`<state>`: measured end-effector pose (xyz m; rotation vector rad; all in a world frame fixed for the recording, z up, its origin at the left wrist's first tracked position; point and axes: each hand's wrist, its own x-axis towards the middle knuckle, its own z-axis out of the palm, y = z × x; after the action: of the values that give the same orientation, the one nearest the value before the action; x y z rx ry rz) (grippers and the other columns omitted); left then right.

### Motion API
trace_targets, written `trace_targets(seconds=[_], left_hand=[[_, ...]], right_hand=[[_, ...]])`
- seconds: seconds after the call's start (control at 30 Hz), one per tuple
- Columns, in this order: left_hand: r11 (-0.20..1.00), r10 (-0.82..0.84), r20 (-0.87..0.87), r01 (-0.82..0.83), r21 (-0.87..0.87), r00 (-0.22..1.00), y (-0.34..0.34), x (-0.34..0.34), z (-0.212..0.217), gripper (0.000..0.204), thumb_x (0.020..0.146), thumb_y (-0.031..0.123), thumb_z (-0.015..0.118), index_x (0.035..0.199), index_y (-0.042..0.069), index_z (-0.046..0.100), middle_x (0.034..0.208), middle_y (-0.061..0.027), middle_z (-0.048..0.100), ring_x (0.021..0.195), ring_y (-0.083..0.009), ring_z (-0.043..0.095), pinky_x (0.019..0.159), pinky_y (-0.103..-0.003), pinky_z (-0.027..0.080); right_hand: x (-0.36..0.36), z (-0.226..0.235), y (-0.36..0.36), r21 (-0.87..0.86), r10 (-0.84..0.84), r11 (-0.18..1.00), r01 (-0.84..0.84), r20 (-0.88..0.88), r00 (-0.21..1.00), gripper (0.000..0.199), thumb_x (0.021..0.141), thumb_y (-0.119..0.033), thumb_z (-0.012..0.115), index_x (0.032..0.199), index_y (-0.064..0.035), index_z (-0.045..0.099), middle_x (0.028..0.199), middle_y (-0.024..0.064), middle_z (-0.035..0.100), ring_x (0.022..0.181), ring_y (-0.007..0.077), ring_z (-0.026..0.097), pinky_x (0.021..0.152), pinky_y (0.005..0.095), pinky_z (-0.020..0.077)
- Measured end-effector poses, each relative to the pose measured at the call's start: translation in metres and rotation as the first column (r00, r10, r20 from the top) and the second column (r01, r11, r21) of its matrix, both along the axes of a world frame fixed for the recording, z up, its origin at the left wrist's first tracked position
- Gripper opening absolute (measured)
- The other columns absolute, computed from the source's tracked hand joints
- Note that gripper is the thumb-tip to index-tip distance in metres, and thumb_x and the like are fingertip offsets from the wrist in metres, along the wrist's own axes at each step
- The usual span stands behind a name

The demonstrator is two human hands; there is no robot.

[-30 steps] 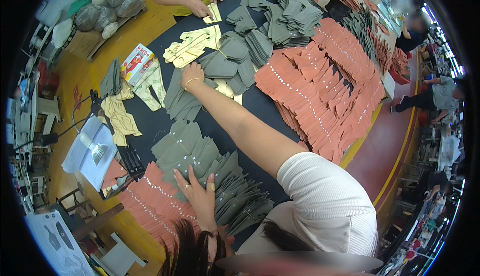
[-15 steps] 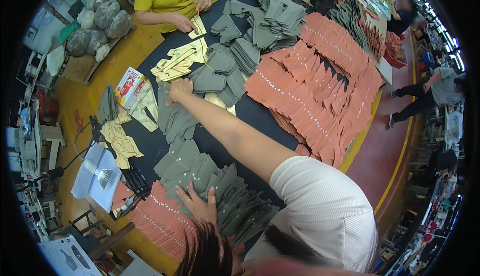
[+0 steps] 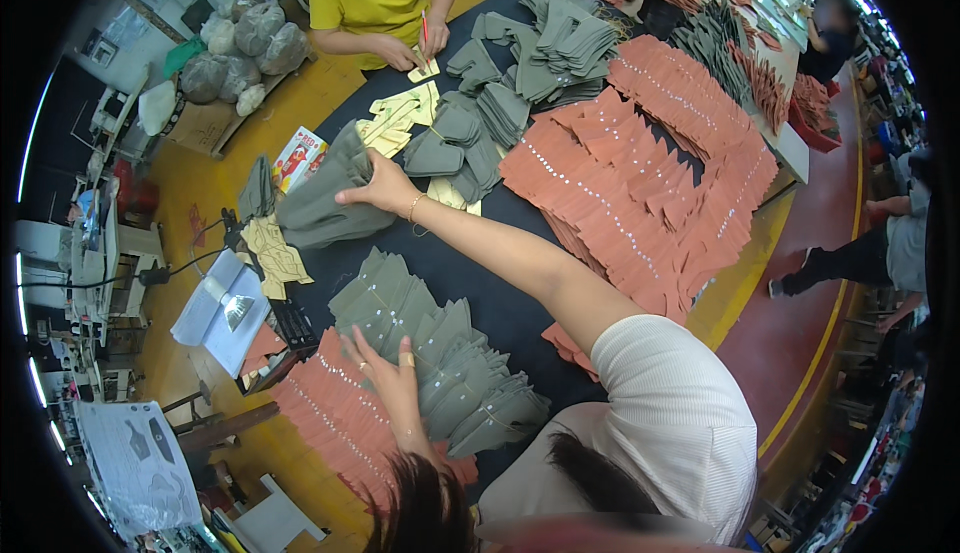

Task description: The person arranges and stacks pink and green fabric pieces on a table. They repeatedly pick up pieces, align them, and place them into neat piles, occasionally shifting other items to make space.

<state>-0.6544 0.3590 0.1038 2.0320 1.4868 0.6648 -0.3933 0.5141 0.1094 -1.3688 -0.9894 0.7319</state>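
Observation:
My right hand reaches across the dark table with its thumb and fingers closed on a bundle of grey-green fabric pieces, raised and tilted. Spread fingers mark my left hand, which is over the left edge of overlapping grey-green fabric stacks with small white labels; whether it touches them I cannot tell. Rows of coral-red fabric pieces, also labelled, lie beside that hand. Beyond my right hand are more grey-green stacks and pale yellow pattern pieces.
Across the table a person in yellow holds a red pencil over a yellow piece. Wide coral-red stacks cover the right side. A lamp and papers are at the left edge. Another person is at the far right.
My right hand has lifted the grey-green bundle off the table and drawn it nearer. My left hand's fingers have spread wider. The person at the far right has shifted.

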Motion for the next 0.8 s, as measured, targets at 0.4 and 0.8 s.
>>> trace_targets(seconds=[0.4,0.8], left_hand=[[0.578,-0.029,-0.243,0.214,0.787,0.97,-0.04,0.015,0.113,0.083,0.076,0.016,0.077,0.148,0.02,0.035,0.157,-0.0184,0.026,0.148,-0.0419,0.012,0.112,-0.07,0.005],[0.92,0.293,0.873,0.134,-0.369,0.39,-0.141,-0.021,0.137,0.066,0.087,0.027,0.073,0.139,-0.002,0.043,0.136,-0.0115,0.053,0.123,-0.0253,0.054,0.104,-0.038,0.044]], right_hand=[[-0.037,0.096,-0.205,0.116,0.257,0.947,-0.301,-0.837,0.484,0.058,0.09,-0.024,0.067,0.136,-0.0146,0.032,0.123,0.0054,0.055,0.104,0.0189,0.062,0.075,0.0433,0.0575],[-0.012,0.128,-0.363,0.068,0.347,0.93,-0.361,0.164,0.923,0.114,0.069,-0.042,0.088,0.152,-0.0098,0.015,0.136,0.0153,0.041,0.137,0.0265,0.036,0.108,0.0434,0.038]])
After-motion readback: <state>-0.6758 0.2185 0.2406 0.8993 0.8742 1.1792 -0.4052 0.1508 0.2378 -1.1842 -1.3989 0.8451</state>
